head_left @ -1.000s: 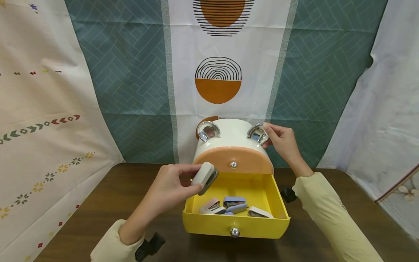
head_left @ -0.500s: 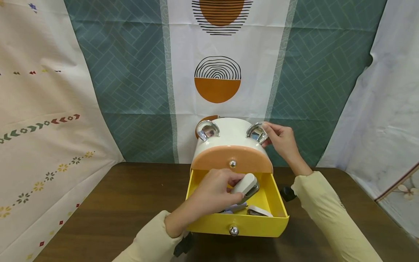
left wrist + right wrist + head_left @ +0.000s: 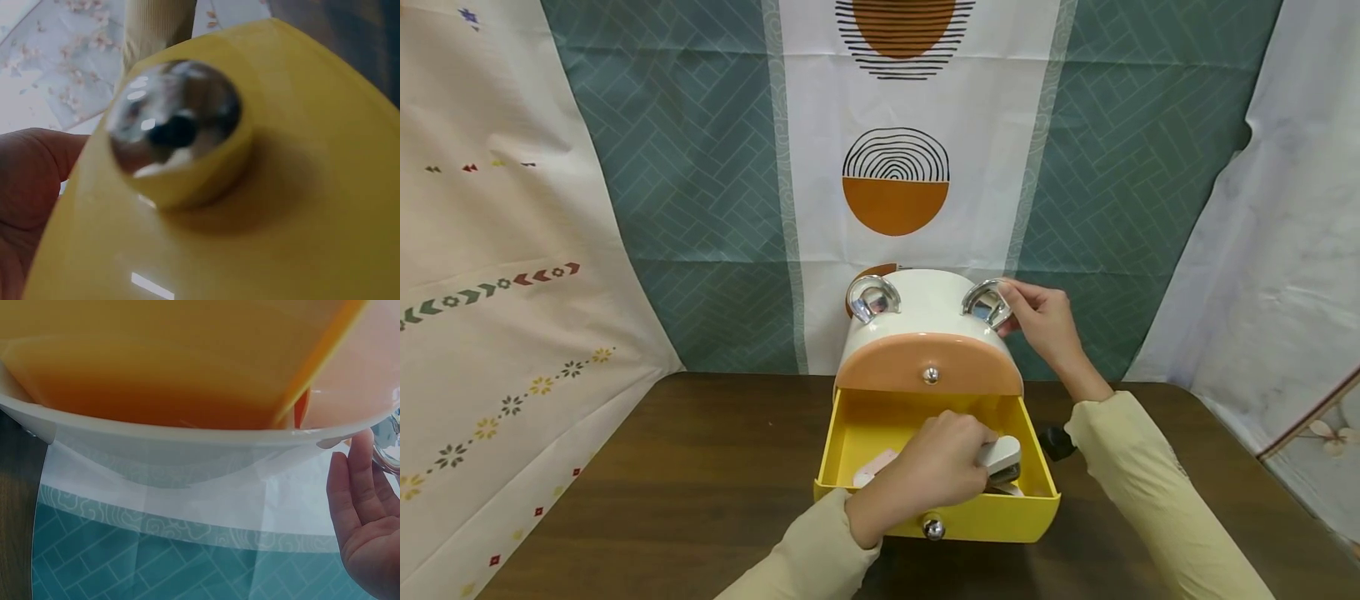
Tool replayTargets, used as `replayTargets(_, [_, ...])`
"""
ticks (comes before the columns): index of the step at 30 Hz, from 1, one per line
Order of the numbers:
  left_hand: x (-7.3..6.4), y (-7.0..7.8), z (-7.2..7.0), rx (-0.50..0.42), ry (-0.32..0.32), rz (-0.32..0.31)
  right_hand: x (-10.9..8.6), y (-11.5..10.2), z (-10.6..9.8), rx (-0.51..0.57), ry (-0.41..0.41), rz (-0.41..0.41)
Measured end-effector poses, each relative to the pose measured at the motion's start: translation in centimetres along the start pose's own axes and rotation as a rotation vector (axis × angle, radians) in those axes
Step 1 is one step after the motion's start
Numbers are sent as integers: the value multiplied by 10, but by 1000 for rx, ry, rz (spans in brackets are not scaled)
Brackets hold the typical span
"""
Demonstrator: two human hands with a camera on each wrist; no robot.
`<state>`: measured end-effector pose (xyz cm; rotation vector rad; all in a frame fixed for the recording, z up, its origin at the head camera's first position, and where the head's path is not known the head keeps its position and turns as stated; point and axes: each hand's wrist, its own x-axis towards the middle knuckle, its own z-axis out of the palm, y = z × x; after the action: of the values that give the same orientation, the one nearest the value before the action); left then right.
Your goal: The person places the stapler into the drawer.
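My left hand [image 3: 936, 467] reaches over the front of the pulled-out yellow drawer [image 3: 865, 429] and grips a white and grey stapler [image 3: 1002, 454] low inside it, at the right. Beside that hand a pink stapler [image 3: 874, 467] lies in the drawer; the hand hides other things there. A white stapler's end [image 3: 1009, 490] shows under the held one. My right hand [image 3: 1045, 329] pinches the right silver ear [image 3: 987, 304] on top of the white cabinet [image 3: 934, 304]. In the left wrist view the drawer's round silver knob [image 3: 178, 119] stands in front of the camera.
Above the yellow drawer sits a peach drawer [image 3: 895, 362] with a small silver knob, pushed in. A second silver ear [image 3: 874, 298] is on the cabinet's left. The cabinet stands on a dark wooden table [image 3: 700, 475], close before a hanging patterned cloth [image 3: 700, 167].
My left hand has carried the stapler from the drawer's left side across to the right and lowered it into the drawer. The right hand has kept its hold on the ear.
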<state>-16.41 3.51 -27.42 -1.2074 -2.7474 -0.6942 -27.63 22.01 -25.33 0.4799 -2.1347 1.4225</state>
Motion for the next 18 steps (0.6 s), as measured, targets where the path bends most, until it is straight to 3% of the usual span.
replayTargets(5, [2, 0, 4, 5, -56, -19, 0, 0, 0, -8, 1, -9])
replayTargets(12, [4, -4, 1, -24, -91, 9, 0, -2, 0, -18, 4, -1])
replayTargets(18, [4, -4, 0, -28, -119, 11, -7, -28, 1, -28, -3, 15])
